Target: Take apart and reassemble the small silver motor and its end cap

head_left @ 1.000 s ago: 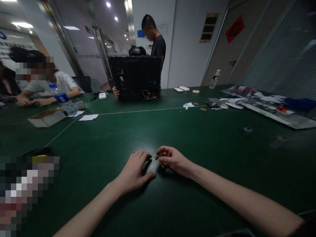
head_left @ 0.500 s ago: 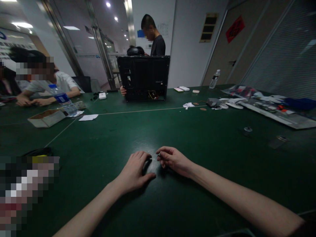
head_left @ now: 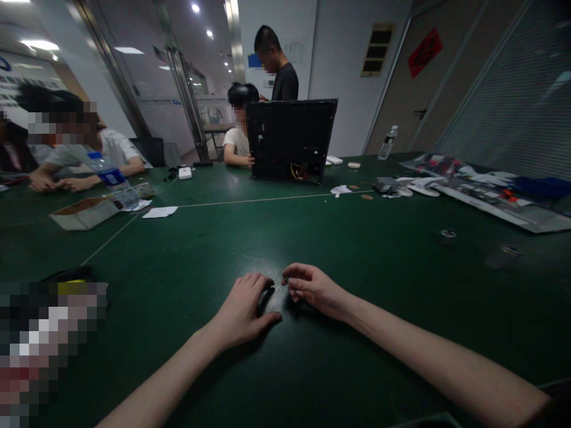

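My left hand (head_left: 247, 306) rests palm down on the green tabletop (head_left: 285, 368), fingers bent and thumb held apart from them. Nothing shows in its grasp. Just to the right, my right hand (head_left: 312, 285) lies on its side on the table, fingers loosely curled. A gap shows between its thumb and index finger. By those fingertips there is a small dark spot that I cannot make out. The two hands are close together but do not touch.
Across the table a seated person holds up a black panel (head_left: 289, 139) with exposed wires. A box (head_left: 84, 215), a blue-capped bottle (head_left: 113, 181) and paper (head_left: 159, 212) lie left. To the right are a clear bottle (head_left: 388, 142), small glass jars and a cluttered board (head_left: 513, 205).
My right thumb has shifted slightly away from the index finger. My left hand stays in place. The black panel has moved right and tilted, uncovering the seated person behind it.
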